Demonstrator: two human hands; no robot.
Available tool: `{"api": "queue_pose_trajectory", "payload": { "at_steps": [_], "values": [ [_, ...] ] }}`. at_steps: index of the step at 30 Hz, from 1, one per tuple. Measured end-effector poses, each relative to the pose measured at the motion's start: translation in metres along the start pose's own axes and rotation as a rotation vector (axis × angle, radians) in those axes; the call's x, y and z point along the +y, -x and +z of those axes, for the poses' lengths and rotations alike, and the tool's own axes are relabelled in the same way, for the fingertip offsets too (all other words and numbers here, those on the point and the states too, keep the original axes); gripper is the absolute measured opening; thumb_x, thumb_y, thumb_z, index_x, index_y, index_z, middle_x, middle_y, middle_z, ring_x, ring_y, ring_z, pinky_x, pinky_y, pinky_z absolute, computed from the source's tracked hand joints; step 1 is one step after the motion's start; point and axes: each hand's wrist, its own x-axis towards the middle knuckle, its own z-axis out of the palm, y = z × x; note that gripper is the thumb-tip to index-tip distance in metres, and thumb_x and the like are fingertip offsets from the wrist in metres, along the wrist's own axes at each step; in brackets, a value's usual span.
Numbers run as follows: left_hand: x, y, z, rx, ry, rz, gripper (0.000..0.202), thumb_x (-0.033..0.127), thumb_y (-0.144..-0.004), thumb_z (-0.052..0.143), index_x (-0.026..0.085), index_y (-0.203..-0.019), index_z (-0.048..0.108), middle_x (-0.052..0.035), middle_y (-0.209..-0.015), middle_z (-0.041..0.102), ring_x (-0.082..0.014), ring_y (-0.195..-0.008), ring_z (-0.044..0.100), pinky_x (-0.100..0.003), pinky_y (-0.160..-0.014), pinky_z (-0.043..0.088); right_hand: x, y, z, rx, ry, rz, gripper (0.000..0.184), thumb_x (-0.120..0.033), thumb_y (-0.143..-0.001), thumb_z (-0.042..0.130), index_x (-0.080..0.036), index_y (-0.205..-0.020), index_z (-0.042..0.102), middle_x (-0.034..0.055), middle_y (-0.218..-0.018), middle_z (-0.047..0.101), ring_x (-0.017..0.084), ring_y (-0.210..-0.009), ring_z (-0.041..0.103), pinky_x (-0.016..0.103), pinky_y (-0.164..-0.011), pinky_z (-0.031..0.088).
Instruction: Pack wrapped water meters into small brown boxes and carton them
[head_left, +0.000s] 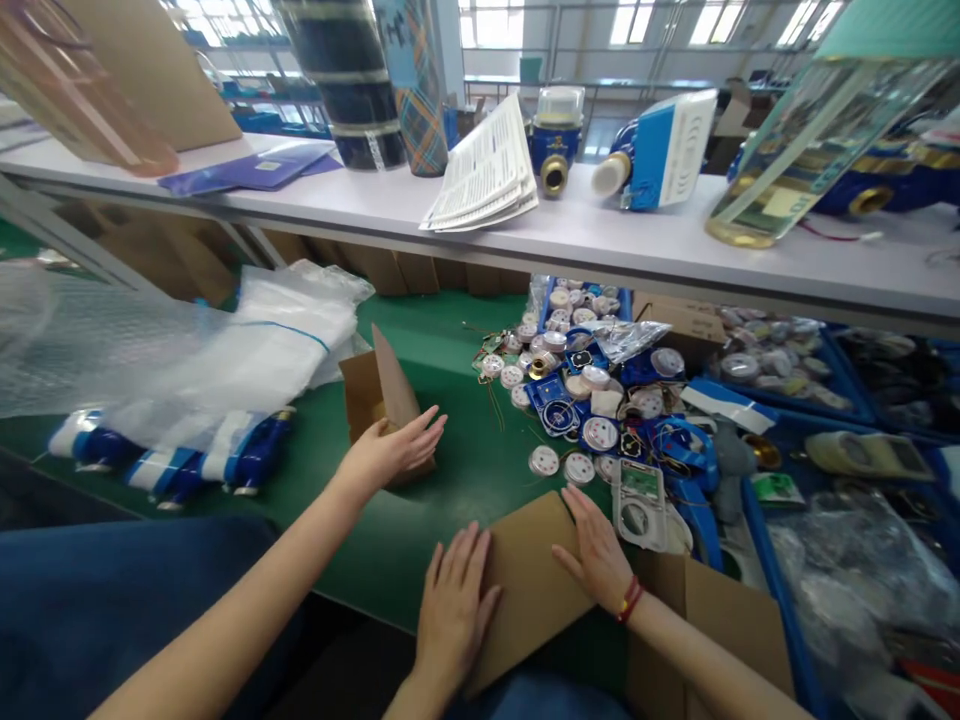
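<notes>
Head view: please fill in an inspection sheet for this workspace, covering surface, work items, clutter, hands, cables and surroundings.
Surface: smooth green tabletop.
Work items: flat brown cardboard piece; open brown cardboard box farther left.
Clutter: white round plastic discs and blue plastic casings heaped at right; clear bubble wrap at left.
Hands: left hand lies flat on the cardboard piece; right hand touches its far right edge. A co-worker's hand is at the box; contact unclear.
Cables: thin loose wires near the discs; ends unclear.
Surroundings: long white shelf holding a clear bottle with a teal lid and printed white papers; bright windows beyond.
</notes>
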Motion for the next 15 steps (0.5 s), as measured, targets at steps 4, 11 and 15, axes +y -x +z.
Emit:
{"api": "queue_pose_trajectory", "payload": {
  "at_steps": [4, 11, 15],
  "values": [
    [0.006, -0.018, 0.013, -0.145, -0.078, 0.116, 0.050, 0.029, -0.086, 0.040, 0.020, -0.135, 0.030, -0.0074, -0.137, 0.039, -0.0246, -0.124, 0.035, -0.049, -0.104, 0.028, -0.004, -0.012, 0.003, -0.133, 0.171, -0.233, 0.052, -0.021, -0.084, 0.039, -0.025, -0.135, 0.027, 0.0037, -0.138, 0.037, 0.023, -0.129, 0.026, 0.048, -0.105, 0.021],
    [0.025, -0.031, -0.023, -0.270, 0.084, -0.005, 0.028, 0.033, -0.088, 0.038, 0.023, -0.109, 0.053, -0.0035, -0.099, 0.061, -0.0186, -0.088, 0.056, -0.033, -0.076, 0.045, -0.029, -0.012, -0.031, -0.181, 0.042, -0.103, 0.034, -0.043, -0.081, 0.049, -0.024, -0.109, 0.052, 0.0032, -0.110, 0.058, 0.021, -0.108, 0.046, 0.044, -0.104, 0.018],
    [0.033, -0.029, -0.032, -0.273, 0.083, 0.050, 0.028, 0.031, -0.090, 0.033, 0.025, -0.102, 0.057, -0.0030, -0.088, 0.062, -0.0180, -0.082, 0.057, -0.032, -0.071, 0.046, -0.032, 0.005, -0.048, -0.184, 0.028, -0.106, 0.030, -0.035, -0.083, 0.049, -0.026, -0.111, 0.050, 0.0020, -0.111, 0.058, 0.019, -0.109, 0.047, 0.041, -0.100, 0.021]
  ]
}}
